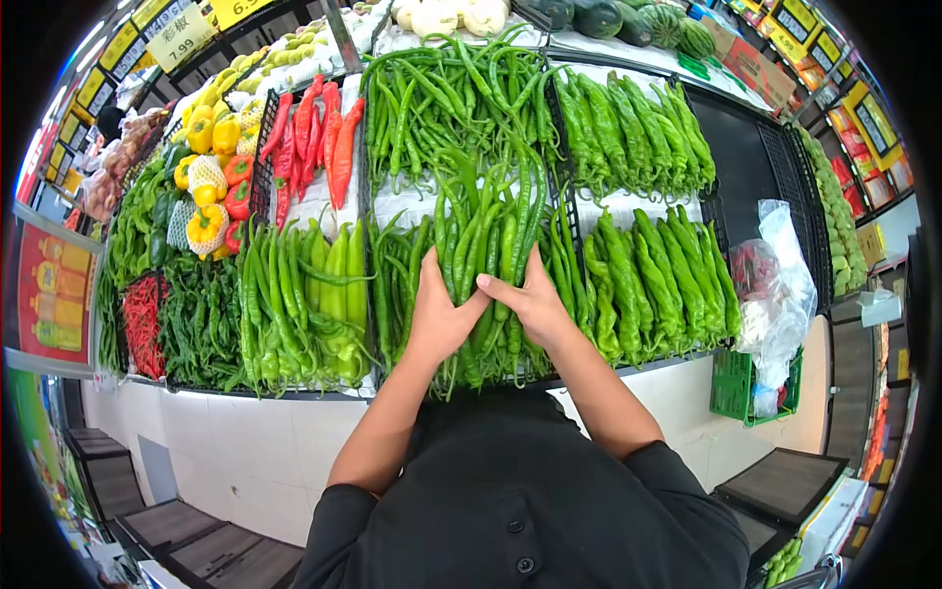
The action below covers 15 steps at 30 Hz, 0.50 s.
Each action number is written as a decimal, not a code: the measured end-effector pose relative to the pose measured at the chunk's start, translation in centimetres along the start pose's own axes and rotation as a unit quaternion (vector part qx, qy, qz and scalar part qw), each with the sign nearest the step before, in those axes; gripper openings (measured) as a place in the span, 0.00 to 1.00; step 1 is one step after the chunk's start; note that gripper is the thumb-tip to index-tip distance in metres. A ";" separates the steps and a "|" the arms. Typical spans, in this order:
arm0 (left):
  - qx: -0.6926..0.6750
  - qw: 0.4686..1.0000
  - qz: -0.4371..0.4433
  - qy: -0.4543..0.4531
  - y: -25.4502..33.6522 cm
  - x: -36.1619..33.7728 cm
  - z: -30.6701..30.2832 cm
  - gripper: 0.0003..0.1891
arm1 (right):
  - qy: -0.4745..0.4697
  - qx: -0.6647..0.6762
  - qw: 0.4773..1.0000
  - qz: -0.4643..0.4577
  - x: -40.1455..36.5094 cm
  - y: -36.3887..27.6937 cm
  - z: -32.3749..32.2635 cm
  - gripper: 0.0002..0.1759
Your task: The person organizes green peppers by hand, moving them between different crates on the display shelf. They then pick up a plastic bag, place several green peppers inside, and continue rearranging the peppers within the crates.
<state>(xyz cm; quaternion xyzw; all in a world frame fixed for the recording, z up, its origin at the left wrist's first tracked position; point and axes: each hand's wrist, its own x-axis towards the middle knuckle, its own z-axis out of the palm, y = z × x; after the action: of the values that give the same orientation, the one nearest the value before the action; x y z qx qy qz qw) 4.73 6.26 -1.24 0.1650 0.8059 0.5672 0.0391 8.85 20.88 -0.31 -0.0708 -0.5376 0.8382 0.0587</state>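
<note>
A bunch of long green chili peppers (483, 236) is gathered between my two hands, tips and stems pointing up and down the display. My left hand (444, 312) wraps its left side, and my right hand (535, 302) wraps its right side. The thumbs meet in front of the bunch; the fingers behind it are partly hidden. Under and around my hands lie more long green peppers in the front of the middle section. Behind them, a loose heap of thin green peppers (442, 93) fills the back of that section.
Red peppers (339, 147) and pale green peppers (339, 275) lie to the left, with bell peppers (206, 226) beyond. Wrinkled green peppers (657, 280) are in rows at right. A plastic bag (785, 285) hangs by a green basket (731, 388) at the front right.
</note>
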 end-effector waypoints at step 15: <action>-0.210 0.969 -0.062 -0.117 0.2 0.7 -0.4 0.51 | -0.041 0.006 0.999 0.027 0.7 -1.0 -1.3 0.41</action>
<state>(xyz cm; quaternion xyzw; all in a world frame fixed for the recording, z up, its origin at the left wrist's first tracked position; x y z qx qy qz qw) 4.01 6.18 -0.81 0.1681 0.6673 0.6970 0.2018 8.37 22.58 0.07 -0.0500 -0.5323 0.8450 0.0143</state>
